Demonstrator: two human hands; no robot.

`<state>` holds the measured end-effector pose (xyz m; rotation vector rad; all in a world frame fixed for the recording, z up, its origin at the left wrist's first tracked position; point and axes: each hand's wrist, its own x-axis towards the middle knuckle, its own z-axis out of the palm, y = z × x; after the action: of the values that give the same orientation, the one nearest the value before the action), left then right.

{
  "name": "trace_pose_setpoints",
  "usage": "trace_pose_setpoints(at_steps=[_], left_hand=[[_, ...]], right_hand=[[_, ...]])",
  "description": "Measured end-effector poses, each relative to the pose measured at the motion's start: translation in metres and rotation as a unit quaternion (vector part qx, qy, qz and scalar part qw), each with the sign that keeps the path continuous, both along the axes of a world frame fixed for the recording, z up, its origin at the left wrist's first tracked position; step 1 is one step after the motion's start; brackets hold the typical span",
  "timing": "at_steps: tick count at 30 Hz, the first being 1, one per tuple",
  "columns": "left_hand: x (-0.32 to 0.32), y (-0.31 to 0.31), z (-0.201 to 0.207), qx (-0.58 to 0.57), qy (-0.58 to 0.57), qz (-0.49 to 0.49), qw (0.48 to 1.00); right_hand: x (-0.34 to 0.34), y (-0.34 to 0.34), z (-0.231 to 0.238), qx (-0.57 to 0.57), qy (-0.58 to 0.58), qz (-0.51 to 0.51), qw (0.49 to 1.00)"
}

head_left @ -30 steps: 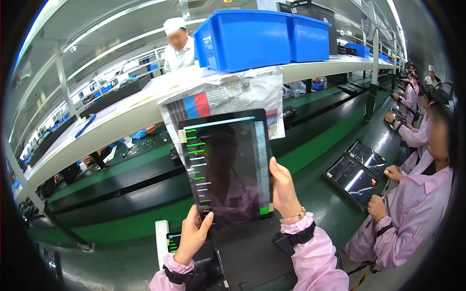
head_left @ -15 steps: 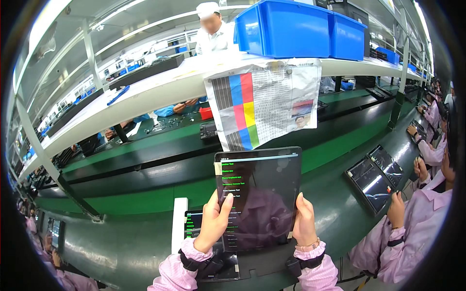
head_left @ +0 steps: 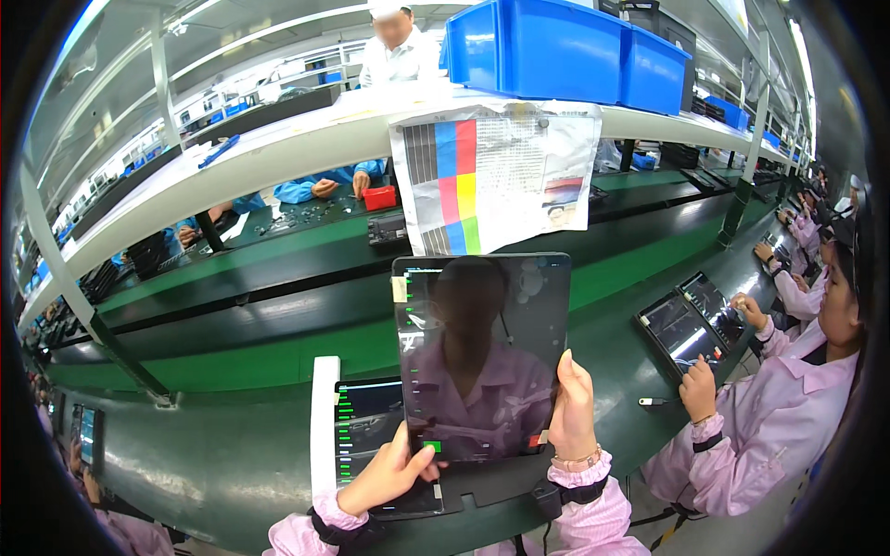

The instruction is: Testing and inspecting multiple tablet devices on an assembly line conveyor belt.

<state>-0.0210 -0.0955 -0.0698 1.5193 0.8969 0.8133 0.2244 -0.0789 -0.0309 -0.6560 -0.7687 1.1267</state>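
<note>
Beyond green worktop [head_left: 232,454], white shelf [head_left: 352,141] is seen, printed sheet [head_left: 519,190] hung from edge. Second tablet [head_left: 371,431] is partly covered by held tablet [head_left: 487,352]. Blue bins [head_left: 556,51] are set on shelf, contents hidden. Held tablet, raised over worktop, is pinched by fingers of left hand [head_left: 387,474] at lower left, of right hand [head_left: 572,412] at right edge.

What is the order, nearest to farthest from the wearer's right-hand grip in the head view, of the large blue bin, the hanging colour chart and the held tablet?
1. Held tablet: touching the right-hand grip, on its left.
2. Hanging colour chart: ahead, beyond the tablet's top edge.
3. Large blue bin: farthest, up on the shelf.
</note>
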Motion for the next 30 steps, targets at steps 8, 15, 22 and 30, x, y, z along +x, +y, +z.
trace_pose_setpoints(at_steps=[8, 15, 22, 30], left_hand=[[0.0, -0.029, -0.001, 0.103, 0.091, 0.041, 0.99], [0.001, -0.03, 0.009, 0.11, 0.122, 0.028, 0.986], [0.002, -0.028, 0.014, 0.096, 0.182, 0.006, 0.979], [0.0, -0.023, 0.009, 0.169, 0.158, 0.023, 0.973]], right_hand=[[-0.005, -0.026, 0.02, 0.024, -0.034, -0.013, 0.999], [0.002, -0.028, 0.01, 0.074, -0.059, 0.024, 0.995], [0.005, -0.024, 0.005, 0.086, -0.046, 0.023, 0.995], [0.005, -0.02, 0.006, 0.083, -0.055, 0.01, 0.995]])
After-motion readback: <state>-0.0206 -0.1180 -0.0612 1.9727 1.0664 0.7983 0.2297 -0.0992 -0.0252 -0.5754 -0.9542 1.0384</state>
